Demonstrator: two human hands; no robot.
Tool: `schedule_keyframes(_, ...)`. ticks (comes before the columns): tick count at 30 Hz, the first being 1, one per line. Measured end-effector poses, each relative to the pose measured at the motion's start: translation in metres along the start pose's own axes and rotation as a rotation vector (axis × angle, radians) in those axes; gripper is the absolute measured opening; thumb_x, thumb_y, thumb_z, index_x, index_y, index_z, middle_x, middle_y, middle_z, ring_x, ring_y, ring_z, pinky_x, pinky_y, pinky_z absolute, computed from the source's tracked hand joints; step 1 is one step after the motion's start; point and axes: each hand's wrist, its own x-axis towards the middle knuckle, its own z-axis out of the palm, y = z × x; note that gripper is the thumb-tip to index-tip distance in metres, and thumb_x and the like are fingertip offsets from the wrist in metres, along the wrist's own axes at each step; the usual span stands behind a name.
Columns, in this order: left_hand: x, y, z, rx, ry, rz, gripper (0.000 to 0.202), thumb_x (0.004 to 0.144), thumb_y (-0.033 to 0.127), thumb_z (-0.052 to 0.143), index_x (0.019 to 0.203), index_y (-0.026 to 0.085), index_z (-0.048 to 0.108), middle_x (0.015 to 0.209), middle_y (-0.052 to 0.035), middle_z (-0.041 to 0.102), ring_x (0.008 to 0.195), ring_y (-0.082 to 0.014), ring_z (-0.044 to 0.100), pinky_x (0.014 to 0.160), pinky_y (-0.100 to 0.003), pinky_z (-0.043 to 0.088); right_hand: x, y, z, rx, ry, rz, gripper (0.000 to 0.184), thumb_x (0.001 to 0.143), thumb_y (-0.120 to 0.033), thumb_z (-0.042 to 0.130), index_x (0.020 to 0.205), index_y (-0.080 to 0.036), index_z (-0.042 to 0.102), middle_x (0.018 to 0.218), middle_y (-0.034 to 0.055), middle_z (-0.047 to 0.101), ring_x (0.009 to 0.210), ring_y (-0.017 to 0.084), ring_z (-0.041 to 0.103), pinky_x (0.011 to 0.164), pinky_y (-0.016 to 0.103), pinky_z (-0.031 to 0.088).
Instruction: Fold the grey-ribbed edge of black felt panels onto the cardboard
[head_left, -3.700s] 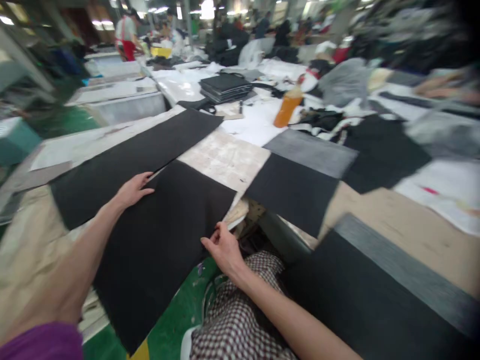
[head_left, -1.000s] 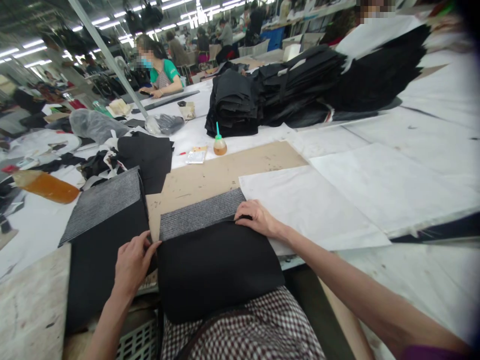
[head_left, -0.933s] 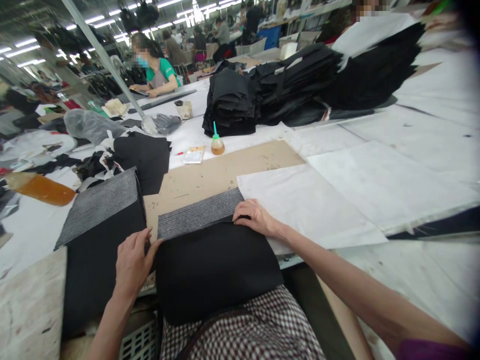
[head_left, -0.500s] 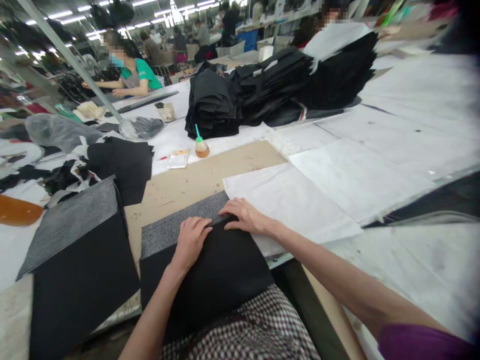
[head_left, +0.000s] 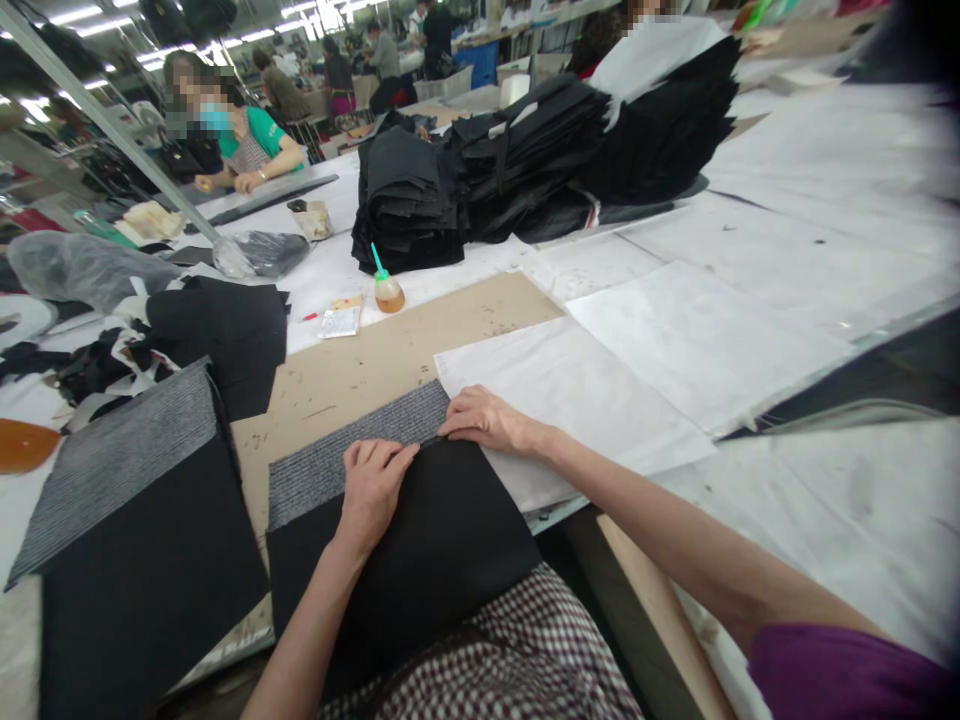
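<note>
- My left hand (head_left: 371,485) lies flat, fingers together, on the black fabric panel (head_left: 420,550).
- My right hand (head_left: 484,420) presses flat where it meets the grey ribbed strip (head_left: 337,455), gripping nothing.

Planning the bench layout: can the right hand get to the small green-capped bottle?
Probably yes: the right hand rests on the grey fabric, and only bare brown board lies before the bottle.

Garment factory floor, stacked black fabric (head_left: 480,170), seated workers (head_left: 240,140)

bright overhead strip lights | soft shadows | edges stretched, blurred | dark right-corner vignette
</note>
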Motion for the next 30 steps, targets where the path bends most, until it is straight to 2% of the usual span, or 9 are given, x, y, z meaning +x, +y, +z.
schedule_keyframes(5,-0.001,0.000,-0.001,0.045,-0.029,0.041,0.027,0.097,0.017,0.051,0.115,0.028,0.067,0.096,-0.0053,0.065,0.093,-0.0194,0.053,0.094,-0.043,0.033,0.000,-0.005,-0.005,-0.133,-0.041,-0.084,0.022,0.100,-0.028,0.051,0.103,-0.026,0.072,0.098,0.0039,0.064,0.093,0.018,0.051,0.090,0.035,0.036)
schedule_keyframes(9,0.000,0.003,-0.004,0.067,-0.051,0.069,0.028,0.097,0.016,0.049,0.116,0.027,0.067,0.097,-0.0054,0.064,0.093,-0.0191,0.053,0.095,-0.044,0.033,-0.002,-0.009,-0.004,-0.211,-0.089,-0.134,0.022,0.101,-0.024,0.049,0.107,-0.023,0.070,0.102,0.0046,0.064,0.096,0.018,0.052,0.093,0.036,0.036)
schedule_keyframes(17,0.000,0.006,-0.006,0.150,-0.086,0.140,0.028,0.098,0.014,0.048,0.119,0.023,0.064,0.106,-0.0072,0.065,0.102,-0.0212,0.055,0.099,-0.046,0.033,-0.012,-0.012,-0.006,-0.202,-0.081,-0.114,0.025,0.101,-0.021,0.046,0.114,-0.020,0.067,0.108,0.0066,0.065,0.103,0.019,0.052,0.094,0.037,0.040)
schedule_keyframes(21,-0.001,0.008,-0.008,0.174,-0.083,0.160,0.029,0.098,0.012,0.046,0.120,0.021,0.063,0.106,-0.0081,0.065,0.102,-0.0210,0.056,0.100,-0.046,0.033,-0.024,-0.012,-0.015,-0.167,-0.054,-0.060,0.025,0.101,-0.020,0.046,0.116,-0.020,0.067,0.111,0.0074,0.065,0.104,0.019,0.053,0.094,0.037,0.043)
schedule_keyframes(25,-0.003,0.008,-0.008,0.187,-0.076,0.170,0.029,0.097,0.012,0.047,0.120,0.021,0.063,0.105,-0.0078,0.065,0.100,-0.0209,0.056,0.100,-0.046,0.034,-0.033,-0.017,-0.029,-0.208,-0.064,0.021,0.029,0.094,-0.009,0.051,0.112,-0.021,0.069,0.108,0.0067,0.065,0.101,0.019,0.055,0.092,0.037,0.044)
schedule_keyframes(28,-0.003,0.008,-0.008,0.191,-0.069,0.171,0.028,0.097,0.013,0.047,0.120,0.020,0.063,0.105,-0.0078,0.065,0.099,-0.0209,0.056,0.099,-0.046,0.034,-0.027,-0.039,-0.030,-0.293,0.013,0.145,0.030,0.089,-0.003,0.049,0.104,-0.019,0.071,0.106,0.0073,0.066,0.100,0.021,0.055,0.090,0.038,0.045)
schedule_keyframes(30,-0.003,0.008,-0.007,0.190,-0.067,0.176,0.028,0.097,0.013,0.047,0.120,0.020,0.063,0.105,-0.0081,0.065,0.098,-0.0210,0.056,0.099,-0.046,0.035,-0.019,-0.062,-0.019,-0.327,0.091,0.230,0.032,0.091,-0.004,0.046,0.110,-0.019,0.068,0.112,0.0078,0.064,0.102,0.021,0.054,0.091,0.036,0.046)
